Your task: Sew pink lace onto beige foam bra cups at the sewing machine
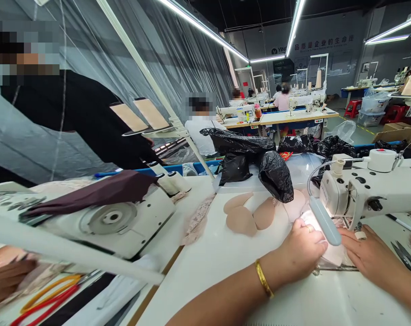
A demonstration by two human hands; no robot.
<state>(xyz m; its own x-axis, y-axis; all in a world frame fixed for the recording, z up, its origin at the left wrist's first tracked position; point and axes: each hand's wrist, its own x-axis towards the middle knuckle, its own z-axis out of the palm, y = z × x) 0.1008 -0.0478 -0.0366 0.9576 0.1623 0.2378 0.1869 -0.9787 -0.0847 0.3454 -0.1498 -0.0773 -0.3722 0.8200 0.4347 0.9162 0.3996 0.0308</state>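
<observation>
My left hand [302, 249], with a gold bangle on the wrist and a ring, lies on pale pink fabric [334, 253] under the head of a white sewing machine [371, 190], fingers curled down on the cloth. My right hand [365, 251] presses the same fabric from the right, fingers stretched toward the needle area. A lit lamp bar [325, 221] hides part of the work between both hands. Several beige foam cups [246, 215] lie on the white table [226, 262] just left of my left hand.
Black plastic bags [260, 158] are heaped behind the cups. Scissors [407, 258] lie at the right edge. A second sewing machine [100, 222] stands at left, with a person in black behind it and another person's hand [5, 278] at the lower left. More workstations fill the background.
</observation>
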